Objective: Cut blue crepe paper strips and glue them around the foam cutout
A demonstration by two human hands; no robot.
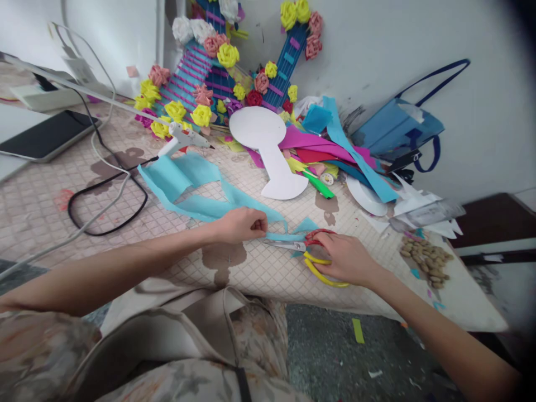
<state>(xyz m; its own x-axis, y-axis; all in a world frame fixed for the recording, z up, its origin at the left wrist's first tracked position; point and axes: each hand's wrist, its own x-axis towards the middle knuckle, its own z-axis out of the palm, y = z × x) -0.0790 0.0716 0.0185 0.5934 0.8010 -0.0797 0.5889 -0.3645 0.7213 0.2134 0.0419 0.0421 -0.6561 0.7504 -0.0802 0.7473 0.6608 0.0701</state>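
Observation:
My left hand [243, 225] is closed on a light blue strip of crepe paper [199, 206], near the middle of the table. The strip spreads out to the left, with a wider folded piece lying at its far end. In my right hand [347, 258] is a pair of scissors [322, 262] with one red and one yellow handle loop. Their blades point left, just under a narrow edge of blue paper, close to my left fingers. A small scrap of blue paper [307, 224] lies beyond the scissors.
A white card cut-out [268, 148] lies beyond my hands, beside a heap of coloured paper [318, 145]. To the left are a glue gun [182, 139], cables and a tablet [50, 134]. Paper-flower decorations [201, 84] lean at the back; peanuts [427, 259] lie at right.

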